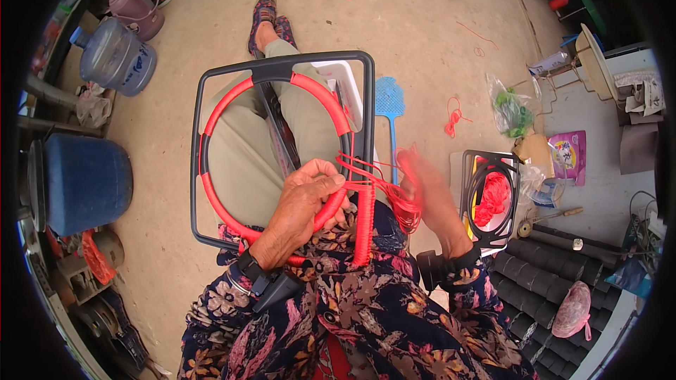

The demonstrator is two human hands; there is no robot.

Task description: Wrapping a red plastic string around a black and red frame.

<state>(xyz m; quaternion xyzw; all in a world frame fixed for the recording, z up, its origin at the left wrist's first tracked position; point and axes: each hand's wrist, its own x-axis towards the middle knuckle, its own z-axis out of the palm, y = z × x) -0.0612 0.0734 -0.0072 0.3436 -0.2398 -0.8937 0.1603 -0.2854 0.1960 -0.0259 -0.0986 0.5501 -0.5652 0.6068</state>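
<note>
On my lap lies a black rectangular frame [372, 98] with a round inner ring. Long stretches of the ring [320, 96] are wrapped in red cord, with black gaps between them. The frame's right side bar also carries a tight red wrapping [364, 229]. My left hand [299, 200] is closed at the ring's lower right, thumb and forefinger pinching strands of red cord, other fingers behind the ring. Right of the frame, my right hand [433, 193] is smeared by motion. A loose bundle of red cord [403, 204] hangs at its fingers, its strands running to the ring.
Beside my right arm a container holds black frames [517, 200] and a red cord bundle [491, 200]. A blue fly swatter [389, 102] lies ahead of it. Cord scraps [454, 118] dot the floor. Leftward stand a blue barrel [88, 183], a water jug [120, 60] and a thermos [137, 14].
</note>
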